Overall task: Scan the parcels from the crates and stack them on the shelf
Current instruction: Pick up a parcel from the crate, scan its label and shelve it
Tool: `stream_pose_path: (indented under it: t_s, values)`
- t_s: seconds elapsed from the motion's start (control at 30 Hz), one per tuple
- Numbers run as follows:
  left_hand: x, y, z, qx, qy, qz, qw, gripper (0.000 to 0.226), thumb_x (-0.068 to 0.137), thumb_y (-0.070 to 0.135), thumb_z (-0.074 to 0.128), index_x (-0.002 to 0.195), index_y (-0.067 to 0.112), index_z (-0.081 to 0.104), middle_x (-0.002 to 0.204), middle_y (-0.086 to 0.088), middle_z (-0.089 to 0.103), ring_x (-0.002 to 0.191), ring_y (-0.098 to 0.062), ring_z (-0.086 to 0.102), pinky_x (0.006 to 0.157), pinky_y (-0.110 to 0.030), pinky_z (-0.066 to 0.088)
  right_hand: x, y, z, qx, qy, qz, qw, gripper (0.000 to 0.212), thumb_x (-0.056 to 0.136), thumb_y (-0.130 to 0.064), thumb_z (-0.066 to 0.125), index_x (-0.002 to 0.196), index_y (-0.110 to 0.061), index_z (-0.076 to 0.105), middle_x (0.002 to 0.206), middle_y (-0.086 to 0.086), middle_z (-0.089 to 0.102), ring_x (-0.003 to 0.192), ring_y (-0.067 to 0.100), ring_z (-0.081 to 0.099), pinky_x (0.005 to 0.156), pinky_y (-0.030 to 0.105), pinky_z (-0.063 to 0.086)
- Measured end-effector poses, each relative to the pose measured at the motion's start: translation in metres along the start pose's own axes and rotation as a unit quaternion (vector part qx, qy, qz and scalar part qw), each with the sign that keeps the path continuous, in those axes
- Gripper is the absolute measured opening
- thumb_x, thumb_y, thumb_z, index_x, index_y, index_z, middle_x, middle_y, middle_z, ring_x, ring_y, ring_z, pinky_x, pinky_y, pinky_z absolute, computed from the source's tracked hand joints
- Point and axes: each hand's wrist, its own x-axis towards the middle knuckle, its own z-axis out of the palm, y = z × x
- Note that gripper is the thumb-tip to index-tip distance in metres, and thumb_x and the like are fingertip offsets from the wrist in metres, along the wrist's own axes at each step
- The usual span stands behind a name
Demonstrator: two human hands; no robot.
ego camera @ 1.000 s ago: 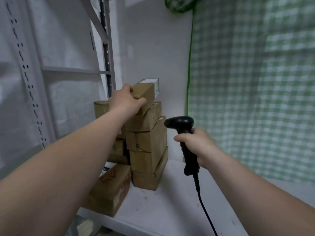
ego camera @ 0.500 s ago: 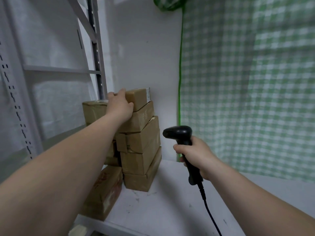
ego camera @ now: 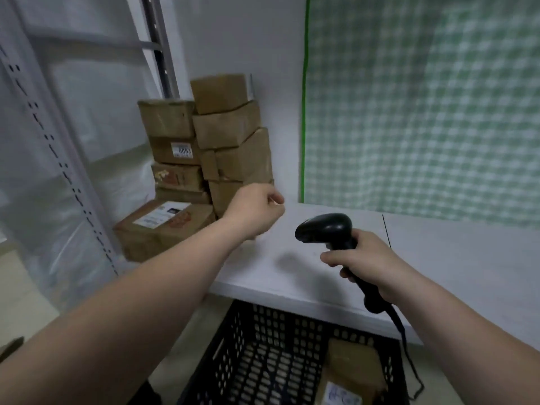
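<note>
White shelf, two stacks of brown parcels stood side by side in its back left corner, one flat labelled parcel lay at left edge, just before them.

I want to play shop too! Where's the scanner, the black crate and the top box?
barcode scanner (ego camera: 324,228), head view, its rounded head.
black crate (ego camera: 258,324), head view, its lattice wall.
top parcel (ego camera: 220,93), head view, its front face.
</note>
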Motion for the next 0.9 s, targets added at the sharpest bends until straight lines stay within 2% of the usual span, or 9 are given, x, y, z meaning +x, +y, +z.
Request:
stream_pose_path:
  t_s: [0.17,0.3,0.4,0.53,0.63,0.7,0.77,0.8,0.9]
  values:
    - [-0.061,-0.020,0.061,-0.016,-0.138,-0.027,0.990,0.009,0.085,0.017,0.064,0.090,0.015,0.072,0.084,0.003,0.063,0.087,-0.017,0.061,0.074,-0.023,0.045,-0.040,0.057,0.006,-0.021,-0.038,0.061,0.997,0.018,0.072,-0.015,0.076,0.088,-0.009,0.070,0.074,0.006,0.068,0.058,0.017,0.059,0.058,0.028,0.047]
    - [-0.100,-0.049,0.112,-0.006,-0.245,-0.057,0.968,0.012,0.089,0.020,0.062,0.083,0.013,0.070,0.093,0.005,0.067,0.091,-0.015,0.062,0.077,-0.025,0.047,-0.060,0.107,0.013,-0.051,-0.086,0.118,0.988,0.021,0.073,-0.019,0.077,0.091,-0.014,0.069,0.080,0.004,0.071,0.065,0.015,0.063,0.058,0.026,0.048]
    - [-0.129,-0.065,0.156,-0.007,-0.299,-0.089,0.950,0.018,0.091,0.023,0.059,0.097,0.011,0.071,0.104,0.006,0.064,0.100,-0.012,0.058,0.081,-0.021,0.044,-0.067,0.146,0.020,-0.062,-0.086,0.161,0.981,0.019,0.072,-0.017,0.077,0.088,-0.014,0.068,0.073,0.003,0.067,0.058,0.013,0.060,0.054,0.025,0.045]
    - [-0.163,-0.081,0.211,-0.008,-0.389,-0.162,0.907,0.042,0.090,0.031,0.060,0.126,0.008,0.059,0.132,-0.006,0.056,0.119,-0.022,0.053,0.092,-0.022,0.041,-0.074,0.191,0.035,-0.035,-0.080,0.244,0.966,0.019,0.076,-0.016,0.073,0.094,-0.012,0.065,0.059,0.002,0.060,0.049,0.014,0.052,0.051,0.025,0.040]
    - [-0.184,-0.089,0.236,-0.062,-0.419,-0.226,0.877,0.067,0.071,0.050,0.069,0.118,0.004,0.061,0.123,-0.007,0.062,0.110,-0.019,0.057,0.098,-0.031,0.047,-0.078,0.218,0.046,0.001,-0.068,0.295,0.953,0.013,0.079,-0.011,0.070,0.091,-0.011,0.064,0.061,0.004,0.059,0.052,0.017,0.051,0.053,0.026,0.039]
    - [-0.193,-0.094,0.248,-0.086,-0.427,-0.261,0.861,0.072,0.069,0.051,0.071,0.123,0.006,0.059,0.125,-0.006,0.062,0.111,-0.017,0.058,0.099,-0.031,0.047,-0.079,0.232,0.054,0.028,-0.060,0.317,0.946,0.015,0.079,-0.010,0.070,0.093,-0.011,0.064,0.067,0.005,0.062,0.056,0.019,0.054,0.054,0.026,0.040]
    - [-0.199,-0.098,0.257,-0.095,-0.433,-0.290,0.848,0.070,0.083,0.038,0.068,0.140,0.004,0.044,0.139,-0.006,0.050,0.123,-0.018,0.051,0.098,-0.022,0.042,-0.079,0.243,0.061,0.053,-0.064,0.336,0.938,0.021,0.079,-0.011,0.070,0.100,-0.010,0.064,0.075,0.007,0.065,0.063,0.020,0.057,0.057,0.025,0.042]
    - [-0.200,-0.100,0.262,-0.093,-0.431,-0.296,0.847,0.065,0.088,0.031,0.064,0.141,0.002,0.042,0.139,-0.005,0.048,0.123,-0.017,0.049,0.093,-0.019,0.041,-0.079,0.247,0.064,0.067,-0.066,0.347,0.933,0.024,0.081,-0.010,0.069,0.104,-0.010,0.063,0.080,0.007,0.066,0.067,0.020,0.059,0.057,0.025,0.043]
    - [-0.204,-0.106,0.273,-0.107,-0.420,-0.329,0.839,0.032,0.091,0.019,0.056,0.119,0.005,0.060,0.120,0.001,0.061,0.102,-0.013,0.058,0.081,-0.022,0.049,-0.079,0.256,0.072,0.117,-0.081,0.377,0.915,0.036,0.084,-0.007,0.066,0.118,-0.012,0.058,0.095,0.007,0.069,0.079,0.019,0.065,0.060,0.025,0.047]
